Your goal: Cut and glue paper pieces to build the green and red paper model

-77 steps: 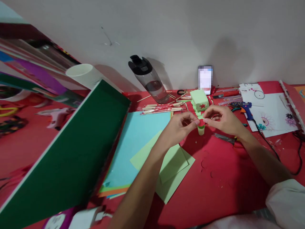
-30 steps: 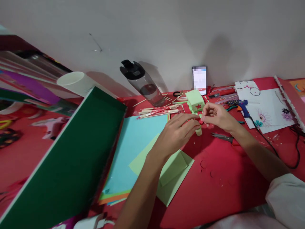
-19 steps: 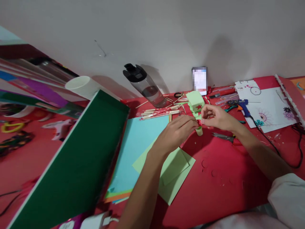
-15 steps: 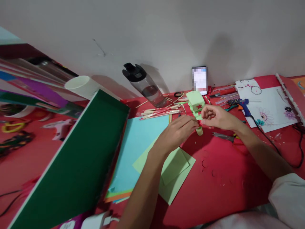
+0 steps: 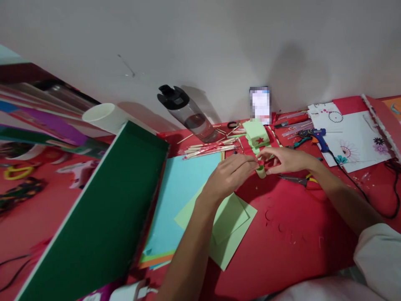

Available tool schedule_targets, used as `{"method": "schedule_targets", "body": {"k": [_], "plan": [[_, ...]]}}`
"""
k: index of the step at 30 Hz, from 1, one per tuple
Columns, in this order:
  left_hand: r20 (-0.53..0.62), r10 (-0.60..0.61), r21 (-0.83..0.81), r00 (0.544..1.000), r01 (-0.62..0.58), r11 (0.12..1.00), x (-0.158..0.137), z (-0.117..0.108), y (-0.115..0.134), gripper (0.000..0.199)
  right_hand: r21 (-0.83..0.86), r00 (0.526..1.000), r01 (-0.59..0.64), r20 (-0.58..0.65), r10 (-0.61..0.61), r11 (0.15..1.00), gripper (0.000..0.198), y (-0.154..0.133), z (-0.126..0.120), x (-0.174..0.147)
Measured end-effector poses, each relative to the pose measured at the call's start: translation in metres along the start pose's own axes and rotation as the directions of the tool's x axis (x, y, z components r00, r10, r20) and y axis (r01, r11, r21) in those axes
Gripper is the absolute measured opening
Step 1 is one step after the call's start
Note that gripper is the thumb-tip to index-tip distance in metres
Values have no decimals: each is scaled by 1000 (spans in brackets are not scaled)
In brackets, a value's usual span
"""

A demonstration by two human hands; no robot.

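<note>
In the head view, my left hand (image 5: pixel 233 174) is closed, its fingertips pinched at the upper end of a small rolled piece of light green paper (image 5: pixel 261 172). A bit of red shows at that end. From the other side my right hand (image 5: pixel 286 160) curls its fingers and thumb around the same roll, the thumb against its side. Just behind both hands stands a light green paper box (image 5: pixel 257 131) with a red star on its front. My fingers hide part of the roll and the box's lower part.
Light green sheets (image 5: pixel 233 238) and a blue sheet (image 5: pixel 180 184) lie left of my arms, beside a green board (image 5: pixel 100 209). Behind are wooden sticks (image 5: pixel 209 149), a bottle (image 5: pixel 194 117) and a phone (image 5: pixel 260 104). Scissors (image 5: pixel 293 180) and a glue gun (image 5: pixel 320 138) lie right.
My right hand has lowered slightly and its fingers have come around the green roll. My left hand has stayed nearly in place.
</note>
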State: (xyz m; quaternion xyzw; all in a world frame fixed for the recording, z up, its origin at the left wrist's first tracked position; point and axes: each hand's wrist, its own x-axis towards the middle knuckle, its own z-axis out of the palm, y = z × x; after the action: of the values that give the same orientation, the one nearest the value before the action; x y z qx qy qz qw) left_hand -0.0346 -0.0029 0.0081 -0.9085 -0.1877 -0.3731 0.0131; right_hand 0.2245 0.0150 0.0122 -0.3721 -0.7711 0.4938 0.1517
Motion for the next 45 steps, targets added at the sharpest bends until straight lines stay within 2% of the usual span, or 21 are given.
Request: {"method": "schedule_targets", "body": {"k": [5, 14, 24, 26, 28, 31, 33, 38, 45], "plan": [[60, 29, 8, 998, -29, 1000, -1, -2, -1, 14, -17, 995, 23, 102, -21, 1000, 49, 5, 6, 5], [132, 58, 1, 989, -59, 998, 2, -5, 0, 13, -76, 995, 55, 91, -48, 996, 31, 2, 8, 6], [216, 33, 24, 976, -39, 999, 3, -14, 1, 16, -74, 995, 62, 88, -56, 995, 33, 5, 10, 9], [225, -24, 10, 974, 23, 1000, 1, -17, -2, 16, -83, 996, 45, 78, -38, 996, 35, 4, 10, 9], [249, -127, -33, 960, 139, 990, -1, -21, -4, 25, -104, 997, 28, 68, -21, 994, 36, 3, 11, 9], [343, -282, -92, 896, 331, 939, 0, -23, -3, 44, -134, 999, 6, 54, 1, 991, 36, 2, 11, 8], [400, -341, -91, 850, 407, 909, 2, -19, 1, 54, -137, 999, 1, 43, 5, 991, 38, 3, 12, 8], [420, -431, -75, 798, 505, 860, 10, -2, 14, 62, -96, 998, 64, 2, -64, 993, 38, 10, 15, 10], [397, -473, -68, 786, 539, 839, 11, 5, 18, 55, -80, 996, 91, -14, -92, 993, 30, 11, 16, 12]]}}
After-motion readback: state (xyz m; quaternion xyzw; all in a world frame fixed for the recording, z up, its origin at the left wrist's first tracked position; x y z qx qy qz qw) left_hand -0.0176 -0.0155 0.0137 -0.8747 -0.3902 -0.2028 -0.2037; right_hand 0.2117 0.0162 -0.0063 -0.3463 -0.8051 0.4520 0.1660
